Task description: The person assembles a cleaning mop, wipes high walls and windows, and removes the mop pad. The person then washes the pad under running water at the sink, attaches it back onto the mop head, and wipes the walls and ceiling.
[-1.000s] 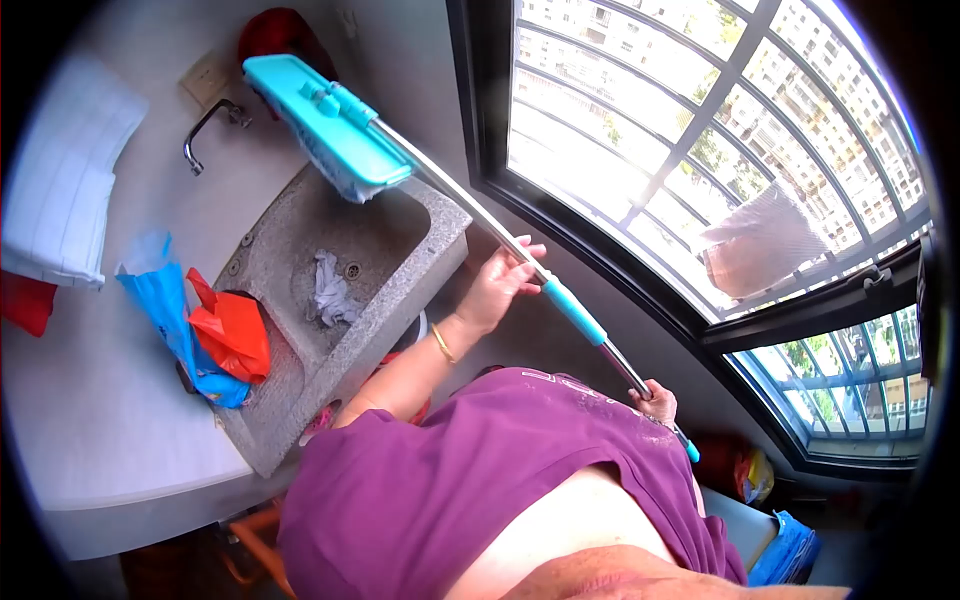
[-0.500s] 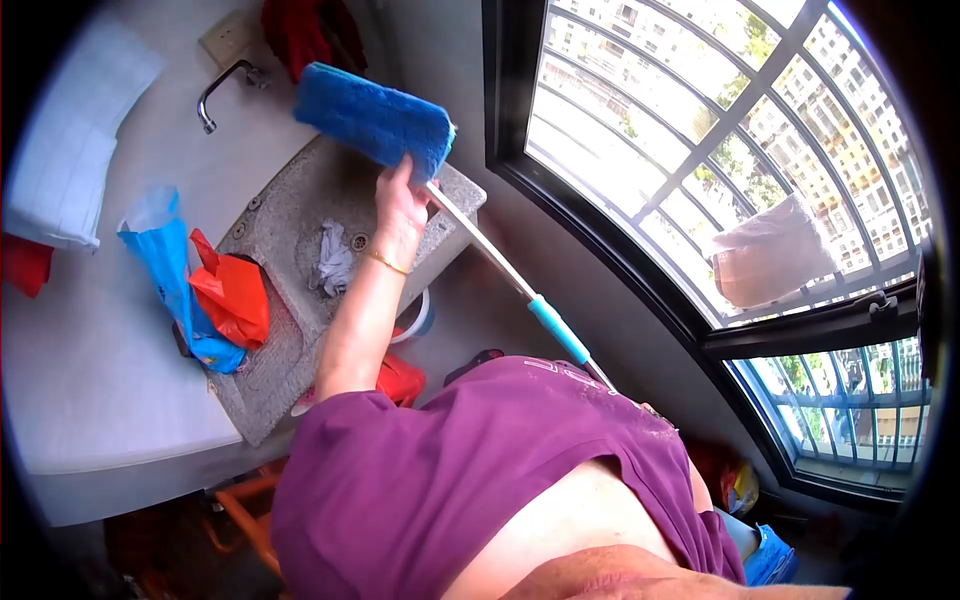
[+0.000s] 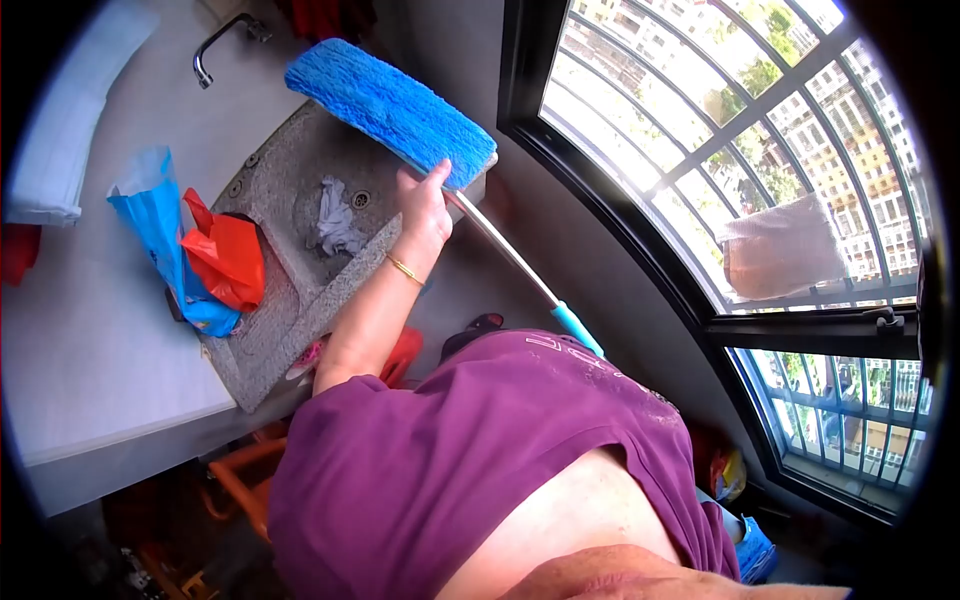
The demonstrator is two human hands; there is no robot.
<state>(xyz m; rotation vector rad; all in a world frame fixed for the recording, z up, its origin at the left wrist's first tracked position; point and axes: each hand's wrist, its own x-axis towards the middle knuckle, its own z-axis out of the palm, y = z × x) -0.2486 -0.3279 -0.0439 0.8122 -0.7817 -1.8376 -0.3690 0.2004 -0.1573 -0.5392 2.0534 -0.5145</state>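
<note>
Flat mop [image 3: 385,105] | likely light; soft pad [image 3: 400,115], stiff pole [image 3: 505,245]; grasp at turquoise handle [image 3: 577,328] | left grip [image 3: 425,208] closed on pad edge beside pole | right grip unseen, state undeterminable

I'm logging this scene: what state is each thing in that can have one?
Mop pad: fluffy side facing camera
Mop pole: slanted
Left hand: gripping at the pad's edge
Faucet: no water visibly running
Cloth: crumpled in the sink
Drain: uncovered
Red bag: crumpled
Blue bag: crumpled
</note>
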